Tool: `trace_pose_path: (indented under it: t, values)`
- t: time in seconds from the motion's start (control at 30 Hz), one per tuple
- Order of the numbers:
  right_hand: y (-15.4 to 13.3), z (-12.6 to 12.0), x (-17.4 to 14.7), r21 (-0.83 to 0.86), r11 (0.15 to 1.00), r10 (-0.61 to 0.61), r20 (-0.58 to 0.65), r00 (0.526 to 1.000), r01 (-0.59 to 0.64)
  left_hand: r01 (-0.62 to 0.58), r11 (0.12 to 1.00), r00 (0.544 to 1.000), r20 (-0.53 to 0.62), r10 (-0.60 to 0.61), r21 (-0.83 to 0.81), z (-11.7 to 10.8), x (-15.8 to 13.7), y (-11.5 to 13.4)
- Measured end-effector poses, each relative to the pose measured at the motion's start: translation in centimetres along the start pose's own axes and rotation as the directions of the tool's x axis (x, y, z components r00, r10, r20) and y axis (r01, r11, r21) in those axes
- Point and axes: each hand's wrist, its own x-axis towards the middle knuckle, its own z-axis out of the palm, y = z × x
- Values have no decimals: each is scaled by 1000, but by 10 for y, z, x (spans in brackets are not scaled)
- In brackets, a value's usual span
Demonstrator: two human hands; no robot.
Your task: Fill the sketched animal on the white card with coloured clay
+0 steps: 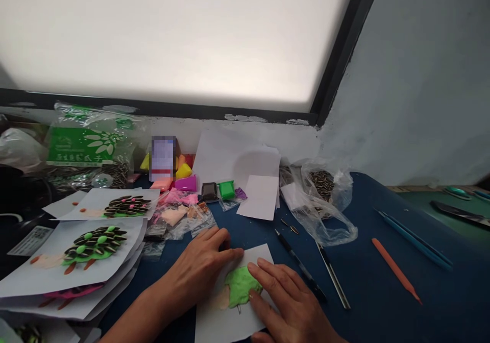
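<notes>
Head view: the right hand (pixel 289 299) is spread open with nothing grasped — two of its fingertips rest on the right edge of the green clay patch (pixel 241 286). The left hand (pixel 206 256) is partly curled just beyond and left of the patch; whether it grips or merely steadies cannot be told. The patch lies on a white paper sheet (pixel 214 327), with pale peach clay (pixel 221 299) touching its left edge.

For an even layer, press with flat finger pads, working lightly from the patch's middle toward its rim. Avoid dragging the peach seam — brace the sheet against sliding.

Right of the patch lie a black pen (pixel 300 264) and, farther right, an orange modelling tool (pixel 396 270). Beyond it to the right, a clear plastic bag (pixel 342 230) holds striped sunflower seeds (pixel 321 184).
</notes>
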Motion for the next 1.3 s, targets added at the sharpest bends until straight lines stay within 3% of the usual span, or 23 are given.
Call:
trace_pose_path:
  t: [0.23,0.6,0.97,1.3]
  values:
    - [2,-5,5,-15,1000,23,-40,999,-23,12,1000,1000,-2,-12,16,4,-3,-1]
    - [-5,9,2,-62,994,74,-148,986,-84,2,1000,1000,-20,-1,28,3,-2,1]
    - [5,-2,6,-98,995,-6,-54,999,0,-7,999,999,-37,8,35,3,-2,0]
    - [0,2,0,-113,992,54,-42,998,-58,-12,999,999,-38,13,45,2,-2,0]
